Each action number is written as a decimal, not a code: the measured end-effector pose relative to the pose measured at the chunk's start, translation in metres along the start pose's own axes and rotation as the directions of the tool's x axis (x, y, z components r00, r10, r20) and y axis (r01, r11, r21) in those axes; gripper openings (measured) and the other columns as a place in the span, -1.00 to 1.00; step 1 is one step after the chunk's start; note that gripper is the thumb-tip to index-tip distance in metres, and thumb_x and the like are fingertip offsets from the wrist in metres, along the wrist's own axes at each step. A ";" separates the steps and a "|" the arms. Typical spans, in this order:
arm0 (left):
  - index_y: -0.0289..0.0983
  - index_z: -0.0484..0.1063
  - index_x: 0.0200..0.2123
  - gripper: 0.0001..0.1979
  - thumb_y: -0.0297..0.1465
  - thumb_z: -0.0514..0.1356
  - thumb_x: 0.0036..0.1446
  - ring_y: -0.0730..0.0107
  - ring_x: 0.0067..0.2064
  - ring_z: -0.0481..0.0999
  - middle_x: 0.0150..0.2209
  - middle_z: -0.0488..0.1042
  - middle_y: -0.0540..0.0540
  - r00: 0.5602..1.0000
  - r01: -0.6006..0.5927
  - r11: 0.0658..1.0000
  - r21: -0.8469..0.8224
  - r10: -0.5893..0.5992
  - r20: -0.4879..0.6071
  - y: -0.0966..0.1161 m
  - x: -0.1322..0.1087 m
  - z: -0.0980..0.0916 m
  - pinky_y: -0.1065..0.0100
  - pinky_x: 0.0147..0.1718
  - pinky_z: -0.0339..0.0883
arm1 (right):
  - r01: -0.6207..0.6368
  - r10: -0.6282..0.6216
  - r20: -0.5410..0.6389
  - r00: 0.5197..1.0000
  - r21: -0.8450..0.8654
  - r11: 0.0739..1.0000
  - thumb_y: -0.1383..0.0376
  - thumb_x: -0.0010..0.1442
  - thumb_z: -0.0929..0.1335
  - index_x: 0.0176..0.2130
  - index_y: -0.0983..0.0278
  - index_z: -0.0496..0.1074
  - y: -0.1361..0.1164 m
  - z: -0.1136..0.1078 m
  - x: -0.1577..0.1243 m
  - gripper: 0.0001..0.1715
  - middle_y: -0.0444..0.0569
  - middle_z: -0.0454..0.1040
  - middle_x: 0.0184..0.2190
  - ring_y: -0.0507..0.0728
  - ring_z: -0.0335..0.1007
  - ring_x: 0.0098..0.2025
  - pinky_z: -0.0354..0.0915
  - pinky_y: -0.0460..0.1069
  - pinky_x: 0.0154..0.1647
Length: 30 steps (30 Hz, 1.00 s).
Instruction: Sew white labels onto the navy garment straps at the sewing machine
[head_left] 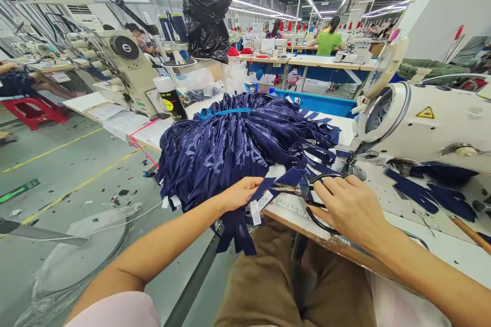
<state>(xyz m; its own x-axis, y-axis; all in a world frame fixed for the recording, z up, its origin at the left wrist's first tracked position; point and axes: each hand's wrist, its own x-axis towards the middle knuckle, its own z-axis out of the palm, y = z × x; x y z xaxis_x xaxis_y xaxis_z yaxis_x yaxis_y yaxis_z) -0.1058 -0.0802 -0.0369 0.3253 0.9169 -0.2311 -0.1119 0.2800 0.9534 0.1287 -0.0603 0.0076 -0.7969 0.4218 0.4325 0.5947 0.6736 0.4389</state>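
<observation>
My right hand [351,209] grips a pair of scissors [301,191] by its black handles, with the blades pointing left. Pinched in my left hand [245,194] is a navy fabric strip [264,185], whose far part lies by the blades. A small white label [256,210] with printed letters hangs just below my left fingers. Behind both hands a large bundle of navy lace pieces [222,148] is heaped on the table, gathered at the top by a blue tie [224,111]. Loose strip ends hang over the table's front edge.
A white sewing machine [433,117] stands at the right, with navy scraps [433,194] before it. Another machine [126,66] and a spray can [171,99] are at the left. A black plastic bag [205,10] hangs behind. People sit at farther tables.
</observation>
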 end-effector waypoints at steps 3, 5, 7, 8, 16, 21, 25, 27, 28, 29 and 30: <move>-0.38 0.42 -0.56 -0.73 -0.30 0.34 -0.30 0.57 -0.59 0.33 -0.58 0.44 -0.01 1.000 -0.010 1.000 -0.004 0.010 0.006 0.001 0.000 0.001 0.56 -0.59 0.17 | 0.017 -0.017 -0.007 1.000 -0.011 1.000 0.16 0.09 0.26 -0.50 0.31 0.31 -0.003 0.002 0.006 -0.72 -0.07 0.27 -0.61 0.09 0.17 -0.53 -0.14 -0.01 -0.46; -0.38 0.44 -0.51 -0.72 -0.30 0.34 -0.30 0.55 -0.58 0.34 -0.59 0.45 -0.01 1.000 -0.015 1.000 -0.003 0.015 0.013 0.002 -0.001 0.002 0.54 -0.58 0.20 | 0.027 -0.027 -0.019 0.999 0.000 1.000 0.17 0.11 0.26 -0.54 0.31 0.29 -0.003 0.005 0.007 -0.69 -0.09 0.26 -0.65 0.07 0.16 -0.57 -0.15 -0.02 -0.47; -0.38 0.45 -0.45 -0.69 -0.28 0.33 -0.28 0.53 -0.58 0.36 -0.58 0.46 -0.03 1.000 -0.014 1.000 -0.004 0.014 0.012 0.003 -0.001 0.002 0.52 -0.57 0.22 | 0.018 -0.017 -0.039 0.999 0.018 1.000 0.17 0.14 0.23 -0.59 0.29 0.25 -0.002 0.009 0.006 -0.65 -0.12 0.23 -0.69 0.05 0.13 -0.61 -0.16 -0.03 -0.48; -0.38 0.46 -0.44 -0.68 -0.27 0.33 -0.27 0.52 -0.57 0.36 -0.57 0.46 -0.04 1.000 -0.015 1.000 -0.003 0.016 0.009 0.003 -0.001 0.002 0.52 -0.56 0.23 | 0.008 -0.006 -0.051 0.999 0.026 1.000 0.17 0.15 0.22 -0.61 0.29 0.24 0.000 0.011 0.004 -0.62 -0.13 0.22 -0.71 0.04 0.12 -0.62 -0.16 -0.03 -0.49; -0.37 0.47 -0.43 -0.68 -0.26 0.32 -0.25 0.53 -0.56 0.38 -0.53 0.48 -0.04 0.999 -0.040 0.999 -0.034 0.041 0.024 0.000 0.003 0.001 0.52 -0.53 0.26 | -0.010 0.011 -0.030 0.999 0.032 0.999 0.10 0.12 0.22 -0.51 0.31 0.30 0.009 0.009 -0.006 -0.65 -0.07 0.28 -0.61 0.08 0.17 -0.52 -0.12 -0.02 -0.44; -0.37 0.46 -0.41 -0.67 -0.26 0.33 -0.26 0.53 -0.58 0.38 -0.55 0.47 -0.04 0.999 -0.032 0.998 -0.053 0.033 0.020 -0.002 0.005 0.000 0.52 -0.55 0.26 | -0.005 0.005 -0.024 1.000 0.005 1.000 0.14 0.10 0.25 -0.50 0.31 0.31 0.002 0.010 0.000 -0.69 -0.06 0.28 -0.60 0.09 0.17 -0.51 -0.13 -0.01 -0.44; -0.37 0.45 -0.41 -0.67 -0.27 0.33 -0.26 0.51 -0.54 0.40 -0.55 0.47 -0.03 1.000 -0.028 0.998 -0.064 0.028 0.007 -0.002 0.005 0.001 0.51 -0.52 0.27 | 0.006 -0.005 -0.048 0.999 0.022 1.000 0.15 0.14 0.23 -0.56 0.31 0.28 -0.003 0.015 0.004 -0.65 -0.10 0.25 -0.66 0.05 0.13 -0.58 -0.15 -0.02 -0.47; -0.37 0.44 -0.43 -0.70 -0.28 0.32 -0.23 0.51 -0.55 0.40 -0.56 0.46 -0.03 0.999 -0.043 0.997 -0.065 0.042 -0.010 -0.002 0.004 0.001 0.51 -0.52 0.27 | -0.001 0.005 -0.072 0.997 0.046 0.999 0.15 0.16 0.21 -0.61 0.29 0.24 -0.001 0.017 0.003 -0.60 -0.13 0.21 -0.71 0.03 0.07 -0.63 -0.16 -0.02 -0.48; -0.37 0.43 -0.45 -0.71 -0.28 0.31 -0.22 0.52 -0.55 0.39 -0.57 0.46 -0.03 0.998 -0.054 0.996 -0.065 0.053 -0.017 -0.002 0.004 0.001 0.52 -0.53 0.26 | -0.008 0.013 -0.080 0.997 0.058 0.998 0.14 0.16 0.20 -0.62 0.29 0.23 0.001 0.017 0.001 -0.59 -0.14 0.20 -0.72 0.03 0.06 -0.64 -0.16 -0.02 -0.48; -0.37 0.43 -0.47 -0.73 -0.28 0.31 -0.20 0.53 -0.56 0.39 -0.58 0.46 -0.03 0.998 -0.065 0.996 -0.067 0.064 -0.019 -0.002 0.004 0.001 0.52 -0.53 0.25 | -0.016 0.021 -0.082 0.996 0.066 0.998 0.13 0.16 0.20 -0.62 0.28 0.23 0.004 0.016 -0.001 -0.58 -0.14 0.21 -0.72 0.03 0.06 -0.64 -0.15 -0.02 -0.48; -0.37 0.42 -0.49 -0.74 -0.28 0.30 -0.19 0.53 -0.57 0.38 -0.58 0.46 -0.03 0.997 -0.076 0.995 -0.069 0.076 -0.017 -0.002 0.004 0.000 0.53 -0.54 0.25 | -0.021 0.027 -0.078 0.997 0.068 0.997 0.11 0.16 0.20 -0.61 0.28 0.24 0.006 0.015 -0.003 -0.59 -0.13 0.22 -0.70 0.04 0.07 -0.62 -0.15 -0.02 -0.48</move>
<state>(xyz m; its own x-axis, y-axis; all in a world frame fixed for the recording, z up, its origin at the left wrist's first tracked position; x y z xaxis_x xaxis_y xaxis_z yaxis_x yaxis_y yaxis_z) -0.1038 -0.0768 -0.0397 0.3004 0.9400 -0.1616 -0.2009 0.2280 0.9527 0.1336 -0.0484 -0.0028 -0.7701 0.3911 0.5040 0.6030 0.7040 0.3751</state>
